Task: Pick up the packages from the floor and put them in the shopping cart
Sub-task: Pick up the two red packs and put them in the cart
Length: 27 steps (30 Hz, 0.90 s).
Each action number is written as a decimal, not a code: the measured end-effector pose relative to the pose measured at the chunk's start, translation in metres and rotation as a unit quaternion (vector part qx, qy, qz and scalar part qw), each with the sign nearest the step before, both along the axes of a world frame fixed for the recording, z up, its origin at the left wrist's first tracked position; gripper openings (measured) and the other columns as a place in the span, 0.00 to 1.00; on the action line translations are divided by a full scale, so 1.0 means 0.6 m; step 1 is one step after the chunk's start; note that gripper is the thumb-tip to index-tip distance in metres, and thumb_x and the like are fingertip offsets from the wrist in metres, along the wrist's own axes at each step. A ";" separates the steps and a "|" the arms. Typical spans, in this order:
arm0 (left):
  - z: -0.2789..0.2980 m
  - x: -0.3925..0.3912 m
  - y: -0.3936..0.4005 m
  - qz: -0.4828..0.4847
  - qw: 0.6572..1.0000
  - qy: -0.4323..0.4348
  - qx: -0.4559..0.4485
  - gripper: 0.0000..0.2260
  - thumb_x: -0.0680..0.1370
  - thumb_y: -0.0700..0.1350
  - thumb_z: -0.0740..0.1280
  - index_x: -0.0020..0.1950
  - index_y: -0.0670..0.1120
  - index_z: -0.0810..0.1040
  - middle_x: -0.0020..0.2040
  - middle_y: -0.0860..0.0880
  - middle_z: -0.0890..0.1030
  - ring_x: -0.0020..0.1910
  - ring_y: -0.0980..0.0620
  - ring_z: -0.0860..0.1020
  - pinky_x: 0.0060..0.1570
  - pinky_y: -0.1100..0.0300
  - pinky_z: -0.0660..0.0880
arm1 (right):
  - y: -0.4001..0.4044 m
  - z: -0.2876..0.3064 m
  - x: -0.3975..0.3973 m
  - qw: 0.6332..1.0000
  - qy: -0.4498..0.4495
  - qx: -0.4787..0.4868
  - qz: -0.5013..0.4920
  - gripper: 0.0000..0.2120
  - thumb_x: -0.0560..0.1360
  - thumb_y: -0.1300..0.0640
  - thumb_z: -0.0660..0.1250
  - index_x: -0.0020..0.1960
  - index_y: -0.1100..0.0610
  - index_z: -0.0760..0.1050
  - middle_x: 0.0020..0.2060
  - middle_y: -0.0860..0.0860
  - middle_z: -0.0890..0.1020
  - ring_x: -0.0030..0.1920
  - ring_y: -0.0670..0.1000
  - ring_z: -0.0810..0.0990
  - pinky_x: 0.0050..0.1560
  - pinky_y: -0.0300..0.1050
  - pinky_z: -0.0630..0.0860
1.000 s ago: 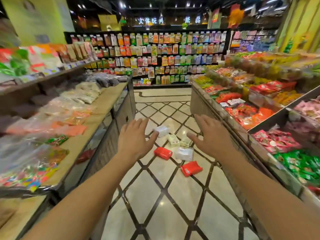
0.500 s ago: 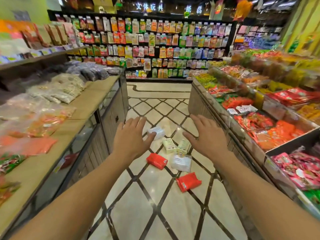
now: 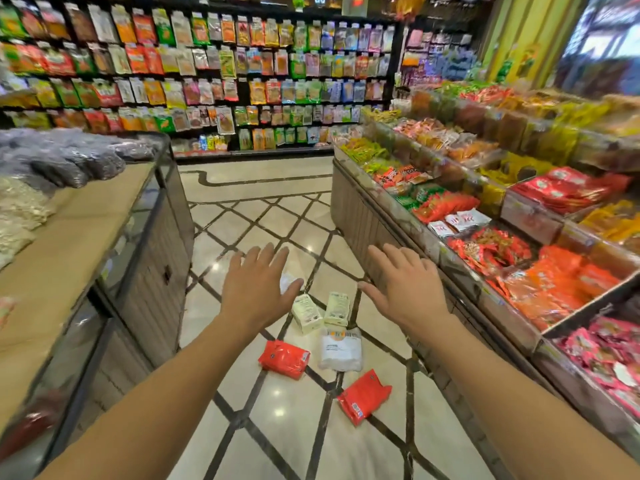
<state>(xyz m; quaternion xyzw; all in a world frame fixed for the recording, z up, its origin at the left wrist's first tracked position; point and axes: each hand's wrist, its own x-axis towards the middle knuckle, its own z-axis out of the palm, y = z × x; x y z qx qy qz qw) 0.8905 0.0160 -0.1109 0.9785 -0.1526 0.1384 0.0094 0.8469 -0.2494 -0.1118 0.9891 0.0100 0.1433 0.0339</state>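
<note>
On the far left, a long wooden counter [image 3: 79,216] piled with bagged snacks. Next, the left hand [image 3: 256,289], spread wide above the floor [image 3: 287,434], holding nothing. Partly hidden behind its thumb, a white package [image 3: 286,280]. Down on the tiles in the middle of the aisle: a red package [image 3: 284,359], two pale green packages [image 3: 320,311] side by side (touching, it looked like), a white bag [image 3: 340,348] just below them, and another red package [image 3: 363,396] nearest the camera. Then the right hand [image 3: 405,292], fingers wide too, empty. On the right edge, slanted bins [image 3: 512,244] full of bright snack packs. No shopping cart seen anywhere.
</note>
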 end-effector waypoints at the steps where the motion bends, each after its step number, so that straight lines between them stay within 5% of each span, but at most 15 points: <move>1: -0.007 0.031 -0.009 -0.009 1.000 0.001 0.009 0.33 0.82 0.65 0.57 0.82 0.49 0.66 0.81 0.44 0.68 0.79 0.42 0.66 0.78 0.42 0.59 | -0.004 -0.007 0.022 1.000 0.001 0.001 -0.006 0.36 0.81 0.30 0.53 0.83 0.47 0.59 0.79 0.50 0.68 0.77 0.57 0.67 0.70 0.57 0.68; 9: -0.104 0.273 -0.081 -0.054 0.997 0.054 0.014 0.35 0.80 0.67 0.52 0.82 0.49 0.68 0.82 0.43 0.68 0.80 0.40 0.65 0.77 0.41 0.61 | -0.043 -0.109 0.227 0.997 0.043 0.034 -0.046 0.36 0.80 0.30 0.52 0.82 0.49 0.65 0.78 0.53 0.71 0.78 0.62 0.67 0.75 0.67 0.61; 18: -0.257 0.544 -0.150 -0.059 0.983 0.155 0.076 0.33 0.82 0.67 0.54 0.83 0.51 0.64 0.83 0.45 0.66 0.80 0.42 0.65 0.77 0.42 0.59 | -0.106 -0.283 0.456 0.979 0.125 0.123 -0.103 0.35 0.80 0.34 0.63 0.81 0.50 0.67 0.78 0.55 0.71 0.79 0.63 0.66 0.75 0.67 0.63; 24: -0.383 0.639 -0.170 -0.090 0.968 0.218 0.087 0.33 0.82 0.67 0.55 0.83 0.51 0.64 0.82 0.45 0.67 0.80 0.42 0.65 0.77 0.42 0.58 | -0.114 -0.401 0.526 0.955 0.194 0.137 -0.177 0.37 0.80 0.29 0.54 0.84 0.45 0.57 0.82 0.51 0.63 0.83 0.60 0.57 0.77 0.59 0.57; 27: -0.477 0.674 -0.170 -0.089 0.953 0.277 0.080 0.33 0.82 0.67 0.56 0.83 0.51 0.64 0.81 0.46 0.68 0.79 0.44 0.66 0.77 0.45 0.62 | -0.097 -0.478 0.529 0.938 0.221 0.151 -0.221 0.38 0.80 0.27 0.50 0.83 0.46 0.59 0.81 0.51 0.65 0.81 0.59 0.60 0.76 0.59 0.62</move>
